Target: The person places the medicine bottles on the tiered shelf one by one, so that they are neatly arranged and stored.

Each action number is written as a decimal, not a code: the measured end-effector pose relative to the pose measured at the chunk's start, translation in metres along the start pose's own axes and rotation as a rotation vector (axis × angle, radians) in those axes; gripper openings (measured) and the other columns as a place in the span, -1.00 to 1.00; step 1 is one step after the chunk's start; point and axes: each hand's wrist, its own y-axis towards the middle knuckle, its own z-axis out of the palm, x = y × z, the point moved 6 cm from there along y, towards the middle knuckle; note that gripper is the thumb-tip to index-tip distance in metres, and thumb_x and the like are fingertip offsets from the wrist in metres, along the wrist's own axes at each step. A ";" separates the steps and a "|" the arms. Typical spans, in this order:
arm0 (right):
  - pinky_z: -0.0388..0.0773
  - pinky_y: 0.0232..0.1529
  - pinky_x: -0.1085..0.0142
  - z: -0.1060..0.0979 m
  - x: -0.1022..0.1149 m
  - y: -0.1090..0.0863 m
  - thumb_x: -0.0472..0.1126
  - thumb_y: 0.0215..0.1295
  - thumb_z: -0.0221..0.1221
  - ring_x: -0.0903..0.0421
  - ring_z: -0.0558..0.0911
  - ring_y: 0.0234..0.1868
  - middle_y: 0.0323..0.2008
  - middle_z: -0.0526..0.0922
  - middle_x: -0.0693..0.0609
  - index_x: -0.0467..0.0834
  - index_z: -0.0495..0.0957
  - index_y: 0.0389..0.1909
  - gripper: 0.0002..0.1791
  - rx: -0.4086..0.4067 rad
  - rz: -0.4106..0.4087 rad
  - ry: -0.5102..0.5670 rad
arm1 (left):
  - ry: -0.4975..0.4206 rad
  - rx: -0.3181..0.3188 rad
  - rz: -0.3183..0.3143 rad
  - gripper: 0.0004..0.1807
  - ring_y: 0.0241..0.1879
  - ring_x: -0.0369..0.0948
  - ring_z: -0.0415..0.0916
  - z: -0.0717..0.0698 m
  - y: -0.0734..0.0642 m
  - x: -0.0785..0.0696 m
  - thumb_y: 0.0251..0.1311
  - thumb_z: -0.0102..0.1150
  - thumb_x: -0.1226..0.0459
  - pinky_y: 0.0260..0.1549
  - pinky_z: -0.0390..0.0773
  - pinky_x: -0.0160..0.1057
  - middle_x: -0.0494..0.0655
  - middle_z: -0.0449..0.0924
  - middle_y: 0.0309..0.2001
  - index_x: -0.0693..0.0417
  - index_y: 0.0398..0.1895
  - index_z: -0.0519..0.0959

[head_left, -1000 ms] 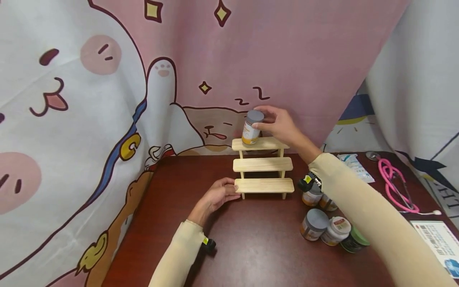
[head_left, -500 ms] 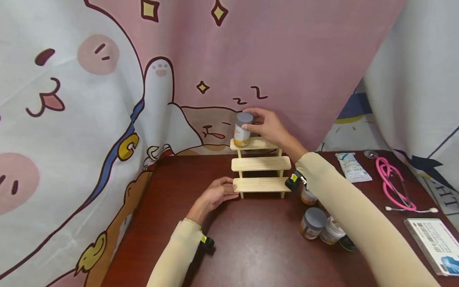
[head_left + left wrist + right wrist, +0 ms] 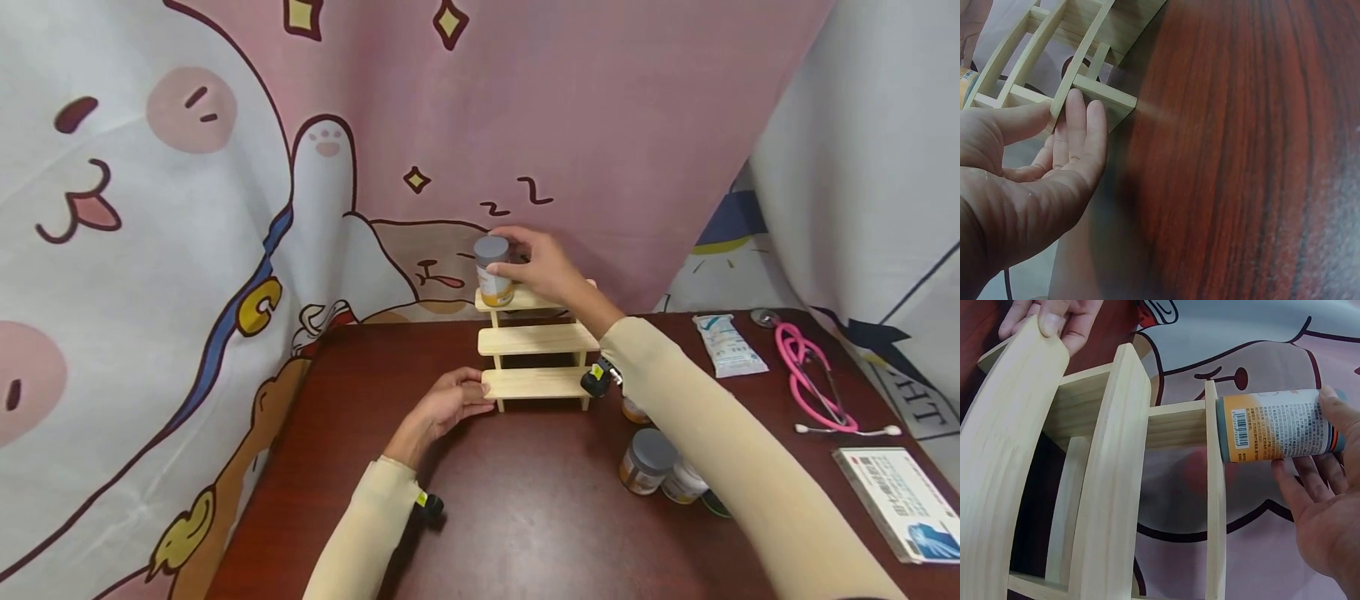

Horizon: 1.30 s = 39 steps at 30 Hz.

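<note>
A three-tier wooden shelf (image 3: 538,339) stands on the table near the back curtain. At the left end of its top tier is a grey-lidded jar (image 3: 492,283) with a white and orange label, upright, its base touching the board. My right hand (image 3: 543,267) holds this jar near the lid, thumb on one side and fingers on the other, as the jar (image 3: 1272,426) also shows in the right wrist view. My left hand (image 3: 450,402) pinches the left end of the lowest tier, thumb above; the left wrist view shows the hand (image 3: 1041,169) there with fingers beneath the board.
Right of the shelf stand several jars, among them a grey-lidded one (image 3: 648,461) and a white one (image 3: 684,483), partly hidden by my right sleeve. Farther right lie a white packet (image 3: 730,345), a pink stethoscope (image 3: 810,383) and a flat box (image 3: 900,504). A printed curtain (image 3: 600,125) hangs behind.
My right hand has carried the jar leftward along the top tier to its left end, and the jar has gone from slightly tilted to upright. My left hand keeps its grip on the lowest tier.
</note>
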 end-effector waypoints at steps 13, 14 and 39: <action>0.51 0.47 -0.15 -0.029 0.008 -0.039 0.05 0.37 0.41 -0.20 0.50 0.46 0.46 0.50 -0.12 -0.07 0.29 0.58 -0.15 -0.024 -0.053 -0.172 | -0.011 -0.022 0.010 -0.68 -0.10 -0.07 0.71 0.003 0.000 0.003 0.48 0.09 0.45 0.16 0.77 -0.05 -0.01 0.61 -0.14 0.37 0.22 0.39; 0.51 0.47 -0.16 -0.033 0.008 -0.045 0.05 0.38 0.40 -0.21 0.49 0.46 0.47 0.49 -0.11 -0.06 0.29 0.58 -0.16 -0.028 -0.059 -0.178 | -0.010 -0.024 0.013 -0.69 -0.10 -0.07 0.71 0.002 0.000 0.003 0.48 0.09 0.45 0.16 0.77 -0.04 -0.01 0.61 -0.14 0.37 0.21 0.40; 0.66 0.27 0.16 -0.117 -0.050 -0.197 0.01 0.51 0.29 -0.10 0.60 0.35 0.44 0.54 0.02 0.19 0.38 0.51 -0.39 0.004 0.082 -0.332 | -0.028 -0.011 0.011 -0.69 -0.10 -0.07 0.70 0.004 -0.003 0.004 0.50 0.05 0.45 0.26 0.71 0.10 0.00 0.59 -0.14 0.34 0.22 0.36</action>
